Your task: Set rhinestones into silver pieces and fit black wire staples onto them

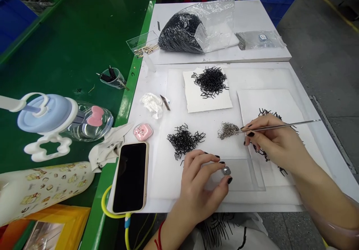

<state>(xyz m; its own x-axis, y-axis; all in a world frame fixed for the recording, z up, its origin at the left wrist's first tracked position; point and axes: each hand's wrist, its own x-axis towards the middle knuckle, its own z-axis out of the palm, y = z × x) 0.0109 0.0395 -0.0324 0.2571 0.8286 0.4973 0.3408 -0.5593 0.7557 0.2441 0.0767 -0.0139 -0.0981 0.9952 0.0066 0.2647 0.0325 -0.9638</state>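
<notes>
My right hand (273,141) pinches slim metal tweezers (280,126), whose tip reaches left into a small heap of tiny silvery parts (227,129). My left hand (202,181) rests on the white mat (168,175), fingers curled around a small black piece I can barely make out. A pile of black clips (183,139) lies just above that hand. A second pile (210,80) sits on a white sheet farther back. More black clips (266,112) lie under my right hand.
A dark phone (130,177) lies at the mat's left edge, beside a pink case (143,131) and crumpled tissue (152,103). A plastic bag of black parts (193,29) stands at the back. A blue-lidded bottle (56,117) lies on the green bench.
</notes>
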